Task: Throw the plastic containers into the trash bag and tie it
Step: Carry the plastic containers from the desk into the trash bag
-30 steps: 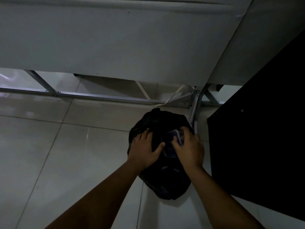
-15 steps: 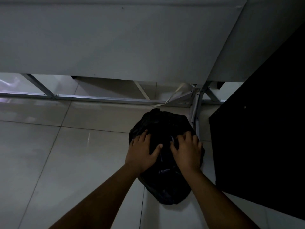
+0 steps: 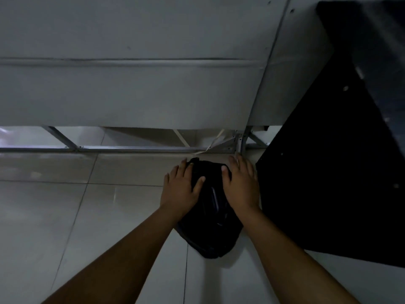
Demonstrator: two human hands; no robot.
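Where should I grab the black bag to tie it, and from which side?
Probably take the bag at its far end, near the metal frame, where the plastic narrows to a loose peak between the left hand and right hand. Come from above, one hand on each flank, and gather that slack. The near end looks full and rounded, offering little to pinch.

Both hands covered the upper sides of the black trash bag (image 3: 210, 224), hiding its mouth. Its contents could not be made out. The black cabinet (image 3: 341, 172) ran off the right edge.
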